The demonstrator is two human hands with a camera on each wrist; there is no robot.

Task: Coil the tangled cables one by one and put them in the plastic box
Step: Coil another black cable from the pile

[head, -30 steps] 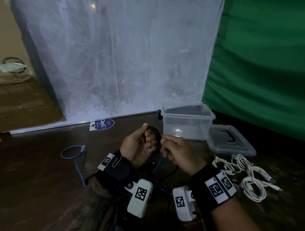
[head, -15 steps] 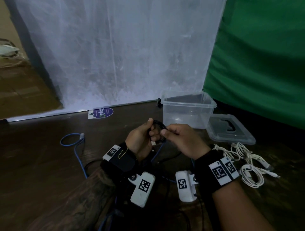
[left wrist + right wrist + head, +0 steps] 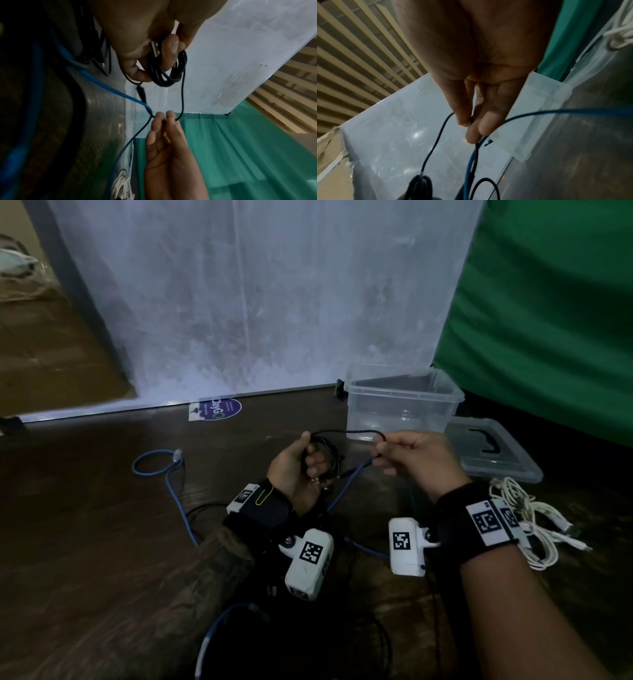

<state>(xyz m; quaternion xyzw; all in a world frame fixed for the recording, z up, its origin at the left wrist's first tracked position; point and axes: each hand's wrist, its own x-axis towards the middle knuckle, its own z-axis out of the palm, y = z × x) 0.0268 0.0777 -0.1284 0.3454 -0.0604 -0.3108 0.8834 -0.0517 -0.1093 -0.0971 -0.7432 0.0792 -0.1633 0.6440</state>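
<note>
My left hand [image 3: 301, 463] grips a small coil of black cable [image 3: 329, 450] above the dark table; the coil [image 3: 168, 70] hangs round its fingers with a USB plug beside the thumb. A loose strand [image 3: 363, 433] runs from the coil to my right hand [image 3: 407, 453], which pinches it between thumb and fingertips [image 3: 467, 121]. A blue cable [image 3: 352, 477] passes under both hands and crosses the black strand at the right fingertips [image 3: 161, 117]. The clear plastic box [image 3: 404, 405] stands just behind the hands, with nothing in it.
The box's lid [image 3: 493, 453] lies to the right of the box. A tangle of white cables [image 3: 527, 518] lies at the right, near my right wrist. The blue cable's plug end loops at the left [image 3: 157, 463]. A white panel and a green cloth [image 3: 548, 302] stand behind.
My hands have drawn apart: the right hand moved right, pulling a length of black cable out from the coil in the left hand. The view also tilted down slightly.
</note>
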